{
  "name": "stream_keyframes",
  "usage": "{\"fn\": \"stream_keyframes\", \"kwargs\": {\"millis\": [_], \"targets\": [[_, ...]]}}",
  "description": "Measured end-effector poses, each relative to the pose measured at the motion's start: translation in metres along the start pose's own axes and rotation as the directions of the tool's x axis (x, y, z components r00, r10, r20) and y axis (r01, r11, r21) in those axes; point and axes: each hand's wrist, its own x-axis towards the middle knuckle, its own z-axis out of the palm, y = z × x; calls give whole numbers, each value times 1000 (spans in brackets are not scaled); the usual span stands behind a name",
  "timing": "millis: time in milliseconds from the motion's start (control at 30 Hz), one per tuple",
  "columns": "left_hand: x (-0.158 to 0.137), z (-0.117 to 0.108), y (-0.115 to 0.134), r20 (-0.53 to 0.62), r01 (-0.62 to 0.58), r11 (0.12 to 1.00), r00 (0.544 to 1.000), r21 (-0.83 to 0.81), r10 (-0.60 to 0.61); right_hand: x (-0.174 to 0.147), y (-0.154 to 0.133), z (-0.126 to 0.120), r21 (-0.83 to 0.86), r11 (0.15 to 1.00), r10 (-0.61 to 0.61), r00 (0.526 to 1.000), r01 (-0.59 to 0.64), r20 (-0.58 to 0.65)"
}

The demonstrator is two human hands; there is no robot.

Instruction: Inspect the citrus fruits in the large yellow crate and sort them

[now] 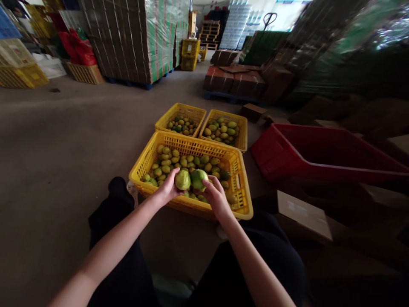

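Both my hands are over the near yellow crate (150,158), which is full of green-yellow mangoes. My left hand (168,188) grips one green mango (182,179). Right beside it, my right hand (215,196) holds a second green mango (198,179); the two fruits touch each other. Loose mangoes (182,162) lie under and behind them in the crate. My knees in dark trousers flank the crate's near side.
Two smaller yellow crates of mangoes (182,120) (223,130) stand behind the near one. A red crate (319,153) lies tilted at the right, with a cardboard box (303,213) by it. Wrapped pallets of cartons (134,38) and stacked boxes (236,79) stand farther back on the concrete floor.
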Motion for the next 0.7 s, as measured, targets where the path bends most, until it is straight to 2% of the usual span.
{"fn": "stream_keyframes", "kwargs": {"millis": [200, 267, 333, 400, 433, 500, 567, 700], "targets": [[-2, -1, -1, 12, 22, 951, 1000, 309, -27, -2, 4, -1, 6, 1000, 18, 1000, -18, 0], [-3, 1, -2, 23, -65, 923, 998, 378, 61, -1, 6, -1, -44, 999, -22, 1000, 21, -22], [-3, 0, -2, 56, -272, 862, 960, 428, 275, 0, 7, -2, -94, 991, -96, 995, 93, -28], [-3, -2, 0, 108, -464, 759, 876, 457, 470, 1, 5, -3, -136, 972, -193, 981, 190, -7], [-2, -4, 2, 137, -521, 717, 841, 463, 523, 1, 3, -3, -154, 959, -239, 971, 237, 7], [-2, -6, 6, 189, -584, 673, 801, 455, 568, 1, -1, -4, -171, 933, -315, 948, 316, 31], [-3, -7, 9, 232, -617, 652, 780, 442, 581, 0, -4, -4, -157, 917, -366, 930, 368, 42], [-4, -6, 8, 254, -618, 667, 783, 415, 568, -1, -4, -5, -108, 907, -404, 913, 407, 47]]}}
